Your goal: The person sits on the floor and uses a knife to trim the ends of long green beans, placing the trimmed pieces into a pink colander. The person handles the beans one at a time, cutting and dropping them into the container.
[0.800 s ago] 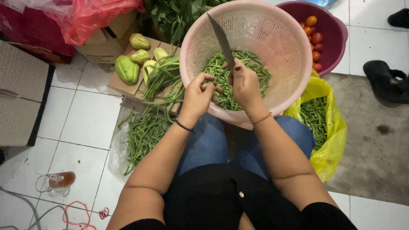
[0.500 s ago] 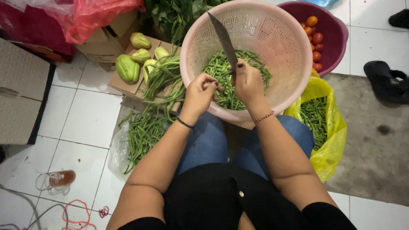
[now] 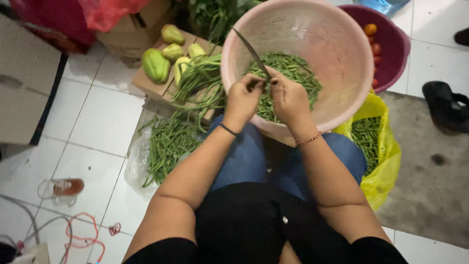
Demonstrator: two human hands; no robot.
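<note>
A pink perforated basin (image 3: 342, 58) rests on my lap and holds cut green beans (image 3: 293, 68). My right hand (image 3: 289, 100) grips a knife (image 3: 250, 49) whose blade points up and to the left over the basin. My left hand (image 3: 243, 102) pinches a green bean (image 3: 254, 84) right next to the blade's base. Both hands sit close together above the basin's near rim.
Long green beans (image 3: 168, 142) lie on a plastic sheet on the tiled floor at left. A cardboard piece (image 3: 146, 85) carries several chayotes (image 3: 155, 64). A yellow bag (image 3: 383, 146) of beans sits at right, a maroon basin (image 3: 395, 49) with tomatoes behind it, a black sandal (image 3: 447, 107) far right.
The view has shifted slightly. My hands have drawn closer together and the knife blade has tilted further to the left over the beans.
</note>
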